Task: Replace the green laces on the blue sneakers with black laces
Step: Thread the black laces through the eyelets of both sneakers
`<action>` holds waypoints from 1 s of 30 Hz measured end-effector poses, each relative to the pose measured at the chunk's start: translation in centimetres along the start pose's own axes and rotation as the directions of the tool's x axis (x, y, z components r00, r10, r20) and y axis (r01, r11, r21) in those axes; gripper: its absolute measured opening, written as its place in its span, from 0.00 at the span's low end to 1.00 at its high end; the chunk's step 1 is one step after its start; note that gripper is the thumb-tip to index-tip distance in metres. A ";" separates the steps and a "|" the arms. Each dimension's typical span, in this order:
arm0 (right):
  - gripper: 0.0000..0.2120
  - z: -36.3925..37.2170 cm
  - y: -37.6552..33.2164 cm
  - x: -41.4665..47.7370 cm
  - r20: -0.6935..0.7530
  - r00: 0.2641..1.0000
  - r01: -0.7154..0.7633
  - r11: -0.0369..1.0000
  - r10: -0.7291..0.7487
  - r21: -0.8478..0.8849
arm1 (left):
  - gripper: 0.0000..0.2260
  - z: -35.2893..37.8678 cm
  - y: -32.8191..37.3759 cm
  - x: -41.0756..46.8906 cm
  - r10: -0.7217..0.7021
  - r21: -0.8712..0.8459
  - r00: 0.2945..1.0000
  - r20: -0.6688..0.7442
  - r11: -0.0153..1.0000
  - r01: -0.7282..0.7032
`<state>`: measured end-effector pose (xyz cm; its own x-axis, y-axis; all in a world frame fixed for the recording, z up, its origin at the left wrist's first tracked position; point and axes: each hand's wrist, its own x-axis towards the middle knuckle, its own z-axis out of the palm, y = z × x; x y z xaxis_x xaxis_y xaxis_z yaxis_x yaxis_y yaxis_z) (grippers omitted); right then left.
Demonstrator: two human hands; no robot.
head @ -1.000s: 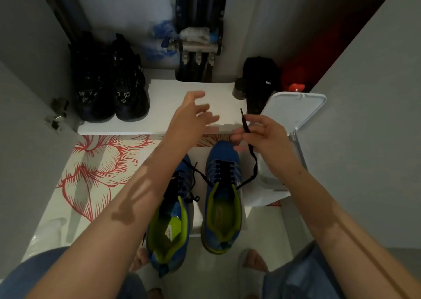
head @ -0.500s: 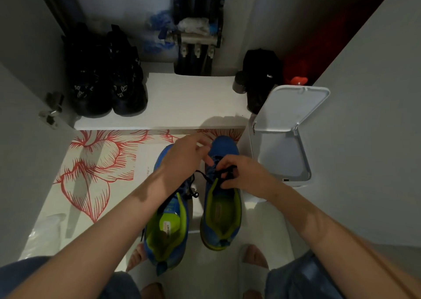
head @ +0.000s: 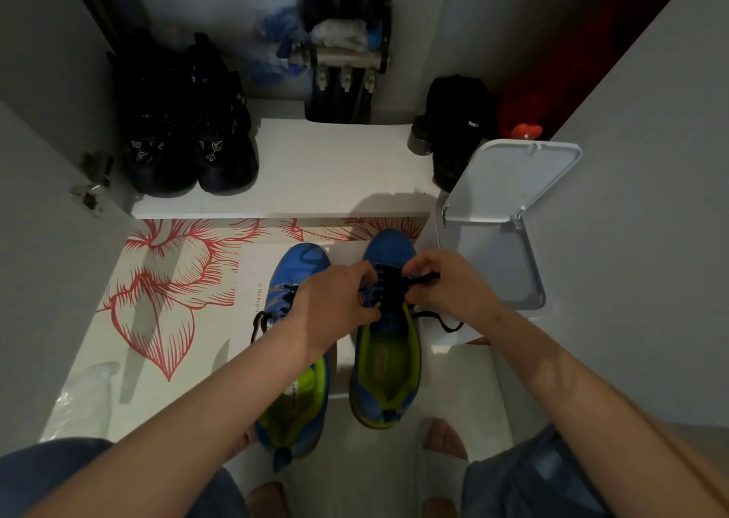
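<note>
Down beside the white bin, the left hand and the right hand each pinch the black lace across the blue sneaker nearest that bin.

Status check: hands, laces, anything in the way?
Left hand and right hand both pinching the black lace on the right sneaker. No green lace visible. Open white bin beside it, not blocking.

On mat, toward its right edge: left sneaker and right sneaker side by side, toes toward shelf behind mat. Left hand and right hand at right sneaker's lace, one each side. Bin just right of right sneaker. On shelf: boots at left end, bag at right end, behind bin.
</note>
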<state>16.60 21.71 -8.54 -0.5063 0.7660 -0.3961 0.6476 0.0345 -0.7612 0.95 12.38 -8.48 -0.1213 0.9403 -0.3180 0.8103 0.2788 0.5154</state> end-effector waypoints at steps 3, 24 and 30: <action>0.16 -0.4 0.4 -0.1 0.012 1.000 -0.027 0.999 0.027 0.026 | 0.19 0.0 0.0 0.1 0.012 -0.065 0.999 0.035 0.998 -0.010; 0.14 -1.7 1.1 0.3 -0.151 0.974 -0.128 0.961 0.168 0.247 | 0.08 1.4 -0.2 3.2 0.129 -0.011 0.991 -0.046 0.991 -0.130; 0.12 -0.9 0.7 0.3 -0.087 0.982 -0.151 0.971 0.169 0.186 | 0.05 2.6 -0.4 3.7 0.091 -0.053 0.994 -0.054 0.994 -0.094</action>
<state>17.36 22.56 -8.75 -0.3383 0.8135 -0.4731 0.5991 -0.2016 -0.7749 1.65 15.24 -11.91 -0.0780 0.9708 -0.2267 0.7868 0.1996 0.5841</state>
